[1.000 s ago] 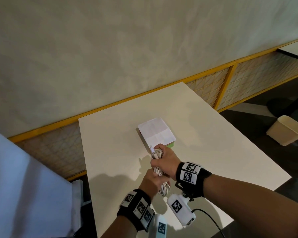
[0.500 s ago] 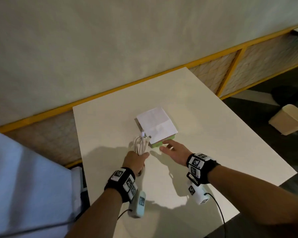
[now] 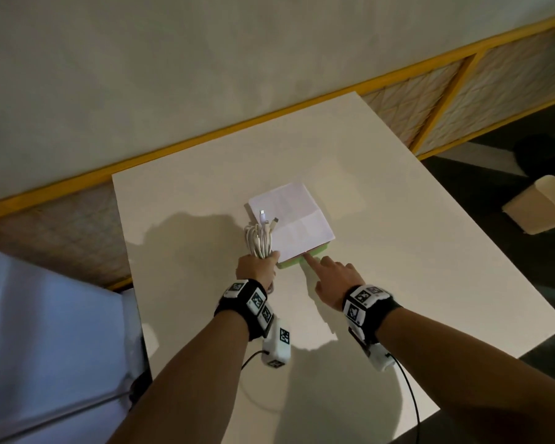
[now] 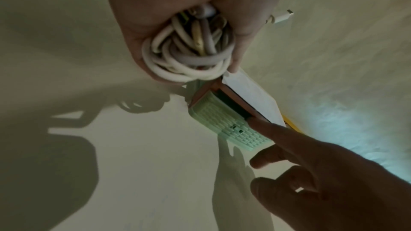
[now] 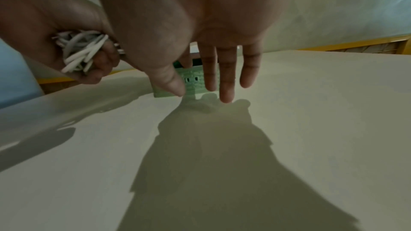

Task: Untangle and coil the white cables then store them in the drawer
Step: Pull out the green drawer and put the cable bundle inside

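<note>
My left hand (image 3: 256,267) grips a coiled bundle of white cables (image 3: 259,239) upright, with its plugs sticking out over the box's left corner. In the left wrist view the cable loops (image 4: 189,50) fill the fist. A small drawer box (image 3: 290,219) with white paper on top stands mid-table. Its green drawer front (image 4: 224,122) faces me, and a dark gap shows behind its top edge. My right hand (image 3: 330,277) holds nothing; its index fingertip (image 4: 260,126) touches that top edge. The right wrist view shows straight fingers (image 5: 225,83) before the green front (image 5: 191,80).
The white table (image 3: 398,251) runs to a wall with a yellow rail (image 3: 205,136). A beige bin (image 3: 539,206) stands on the dark floor to the right. A pale blue surface (image 3: 45,347) lies past the table's left edge.
My right hand let go of the cable bundle and reached to the drawer front, now touching it. The left hand carried the bundle forward to the box's left corner.
</note>
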{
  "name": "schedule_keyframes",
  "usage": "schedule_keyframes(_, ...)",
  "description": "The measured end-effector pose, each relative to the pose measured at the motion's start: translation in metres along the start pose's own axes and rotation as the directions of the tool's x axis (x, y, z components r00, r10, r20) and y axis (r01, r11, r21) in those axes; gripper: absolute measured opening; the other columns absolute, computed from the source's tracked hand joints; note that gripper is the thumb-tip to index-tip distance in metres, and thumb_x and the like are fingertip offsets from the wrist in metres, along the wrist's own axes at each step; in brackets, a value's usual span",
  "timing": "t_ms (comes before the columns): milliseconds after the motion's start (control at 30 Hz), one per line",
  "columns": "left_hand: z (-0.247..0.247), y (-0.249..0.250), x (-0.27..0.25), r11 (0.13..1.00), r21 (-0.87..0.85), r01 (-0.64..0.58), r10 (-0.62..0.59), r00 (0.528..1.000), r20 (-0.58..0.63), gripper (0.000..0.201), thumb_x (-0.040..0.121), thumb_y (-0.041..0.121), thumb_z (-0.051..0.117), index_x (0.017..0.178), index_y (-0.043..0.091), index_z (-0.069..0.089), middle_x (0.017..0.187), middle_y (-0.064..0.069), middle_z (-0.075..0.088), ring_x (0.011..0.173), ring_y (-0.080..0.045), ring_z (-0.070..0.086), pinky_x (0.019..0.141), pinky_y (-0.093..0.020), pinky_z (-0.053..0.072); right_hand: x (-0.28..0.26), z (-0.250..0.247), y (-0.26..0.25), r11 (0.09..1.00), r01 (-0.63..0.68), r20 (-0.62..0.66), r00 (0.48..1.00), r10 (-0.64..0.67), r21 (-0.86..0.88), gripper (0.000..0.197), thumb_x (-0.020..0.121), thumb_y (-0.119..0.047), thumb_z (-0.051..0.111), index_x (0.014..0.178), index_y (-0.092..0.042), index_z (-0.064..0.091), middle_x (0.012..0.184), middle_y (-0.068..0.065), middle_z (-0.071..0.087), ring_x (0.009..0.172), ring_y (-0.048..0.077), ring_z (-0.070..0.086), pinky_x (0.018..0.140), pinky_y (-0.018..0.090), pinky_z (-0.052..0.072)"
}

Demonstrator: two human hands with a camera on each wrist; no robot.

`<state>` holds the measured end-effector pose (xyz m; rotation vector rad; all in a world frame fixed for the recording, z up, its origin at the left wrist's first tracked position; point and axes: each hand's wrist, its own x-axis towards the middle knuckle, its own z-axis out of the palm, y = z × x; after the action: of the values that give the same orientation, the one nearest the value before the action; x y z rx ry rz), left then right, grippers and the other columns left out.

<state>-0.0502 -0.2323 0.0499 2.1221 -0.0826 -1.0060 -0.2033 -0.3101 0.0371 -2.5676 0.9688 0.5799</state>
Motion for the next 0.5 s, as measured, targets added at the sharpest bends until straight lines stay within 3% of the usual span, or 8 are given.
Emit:
schedule_keyframes(100,0.003,0.004,0.003,1.000,-0.007,0.021,-0.021,1.000,0.010,0.035,0.077,0.031,0.070,0.051,0.011,0.057,0.051,-0.001,0.058,0.052,-0.021,0.057,0.060,-0.028,0.042,0.003,0.002,0.001,1.000,0.002,-0.005,1.000,-0.002,-0.003,0.073,0.087,-0.022,0.041,0.148,-0.031,0.001,0.125,0.009,0.052,0.108,0.032,0.056,0.093,0.043,0.039)
schedule_keyframes(267,0.003,0.004,0.010,1.000,-0.004,0.017,-0.017,1.000,0.017,0.030,0.074,0.029,0.071,0.057,0.008,0.061,0.055,-0.005,0.061,0.050,-0.023,0.056,0.050,-0.024,0.040,0.010,0.003,-0.005,0.999,-0.024,-0.056,0.998,0.025,0.031,0.061,0.088,-0.021,0.039,0.144,-0.022,0.016,0.112,0.010,0.064,0.102,0.030,0.059,0.090,0.042,0.039)
schedule_keyframes(400,0.003,0.003,0.011,1.000,-0.007,0.024,-0.024,0.999,0.023,0.027,0.074,0.027,0.071,0.057,0.008,0.061,0.054,-0.004,0.060,0.050,-0.023,0.055,0.046,-0.022,0.038,0.009,0.002,-0.004,0.997,-0.027,-0.097,0.995,0.034,0.070,0.025,0.095,-0.023,0.033,0.119,-0.019,0.040,0.106,0.009,0.067,0.096,0.031,0.062,0.084,0.040,0.039)
schedule_keyframes(500,0.002,0.003,0.011,1.000,0.001,0.029,-0.029,0.999,0.034,0.029,0.076,0.027,0.071,0.057,0.008,0.059,0.055,-0.003,0.060,0.048,-0.020,0.054,0.039,-0.019,0.039,-0.005,0.009,0.002,0.997,-0.004,-0.092,0.996,0.011,0.083,0.022,0.098,-0.029,0.030,0.114,-0.020,0.043,0.103,0.008,0.068,0.091,0.031,0.064,0.084,0.039,0.040)
